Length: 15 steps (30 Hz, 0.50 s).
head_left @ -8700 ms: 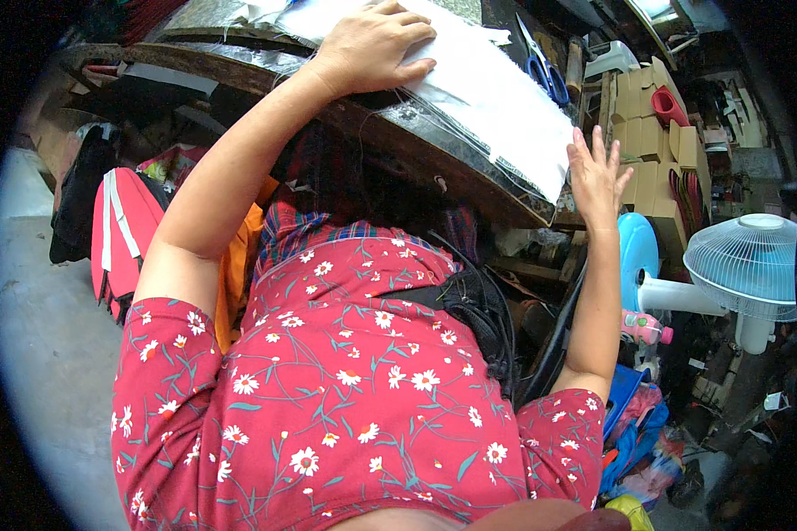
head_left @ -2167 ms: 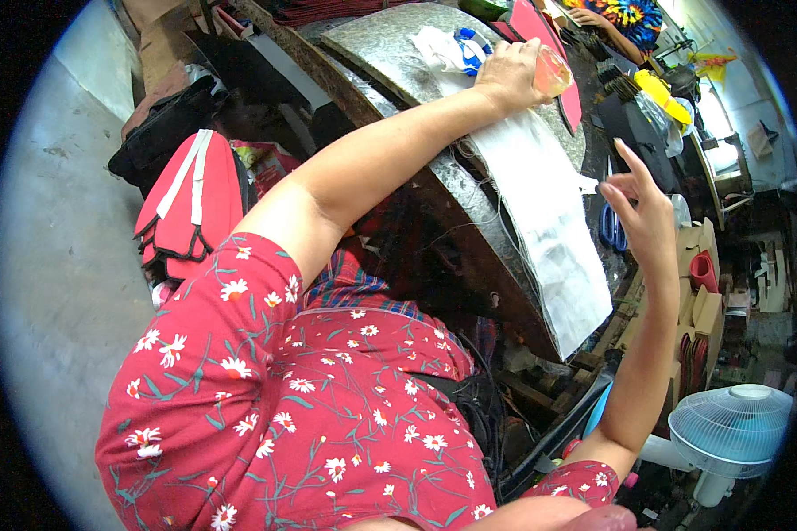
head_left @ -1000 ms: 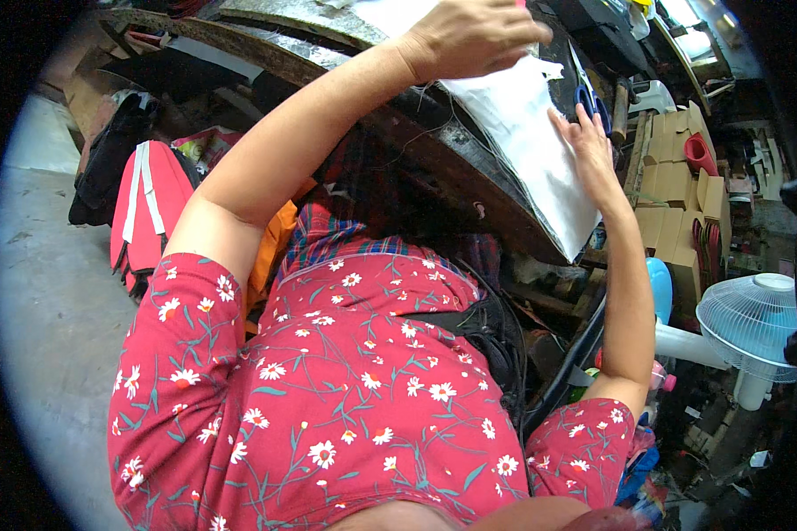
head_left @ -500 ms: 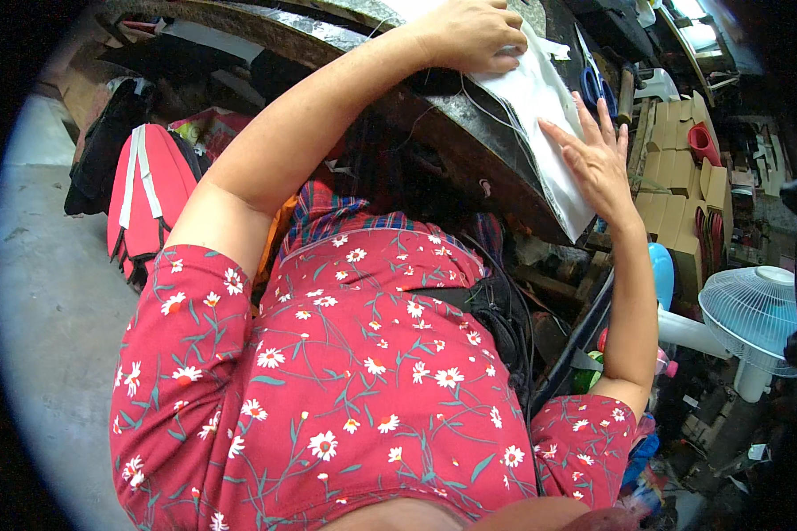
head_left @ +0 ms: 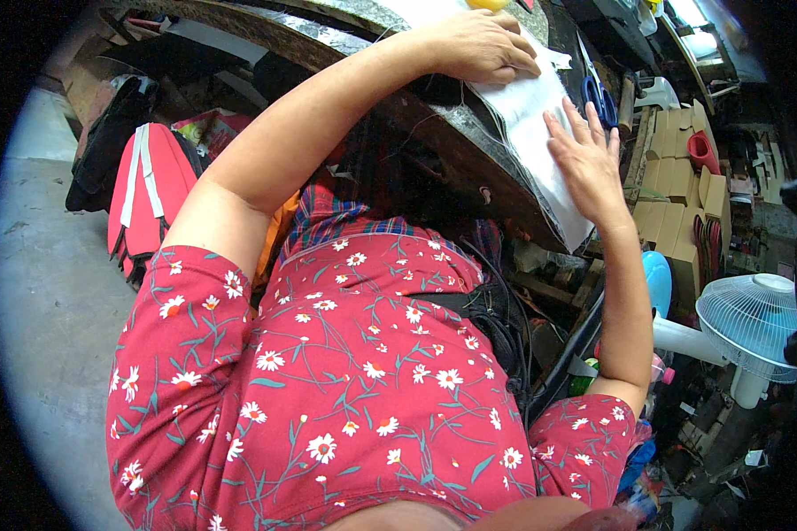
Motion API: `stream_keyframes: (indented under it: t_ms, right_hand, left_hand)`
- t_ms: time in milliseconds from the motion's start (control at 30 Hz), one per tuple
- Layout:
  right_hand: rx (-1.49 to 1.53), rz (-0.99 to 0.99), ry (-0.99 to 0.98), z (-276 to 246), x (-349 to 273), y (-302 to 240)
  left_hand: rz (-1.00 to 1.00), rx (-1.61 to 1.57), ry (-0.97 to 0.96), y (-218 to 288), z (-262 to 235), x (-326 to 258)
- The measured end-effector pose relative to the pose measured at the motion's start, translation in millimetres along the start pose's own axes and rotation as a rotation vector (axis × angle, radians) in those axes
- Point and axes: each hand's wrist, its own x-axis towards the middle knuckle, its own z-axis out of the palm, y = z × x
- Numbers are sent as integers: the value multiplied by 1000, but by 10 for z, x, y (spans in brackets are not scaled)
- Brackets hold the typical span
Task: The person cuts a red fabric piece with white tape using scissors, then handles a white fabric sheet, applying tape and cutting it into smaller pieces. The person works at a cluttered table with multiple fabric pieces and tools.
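A white piece of fabric [head_left: 530, 113], folded or layered with frayed edges and loose threads, lies along the dark worktable and reaches over its near right corner. My left hand [head_left: 483, 49] is on its upper part, fingers curled down and close together at the edge; the thumb is hidden. Lower down the fabric, my right hand [head_left: 586, 164] rests nearly flat with its fingers spread. Just beyond the right fingers lie scissors [head_left: 600, 99] with blue handles.
The worktable's edge [head_left: 452, 146] is worn and dark. At the right stand cardboard boxes [head_left: 669, 208] and a white-and-blue fan [head_left: 751, 323]. A red piece with white straps [head_left: 146, 190] is at the left. Something round and yellow [head_left: 489, 3] shows at the top.
My right hand has slid slightly up and inward on the fabric, its fingers closer together. My left hand has shifted slightly right. The yellow thing has come into view at the top.
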Motion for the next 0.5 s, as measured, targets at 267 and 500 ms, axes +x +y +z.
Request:
stream_keyframes:
  t_ms: [267,500]
  right_hand:
    - [150,-117,4,7,-31,-131]
    - [474,-236,-121,-371,-185,66]
  left_hand:
    - [-78,304,78,-26,180,9]
    - [-91,329,84,-31,181,5]
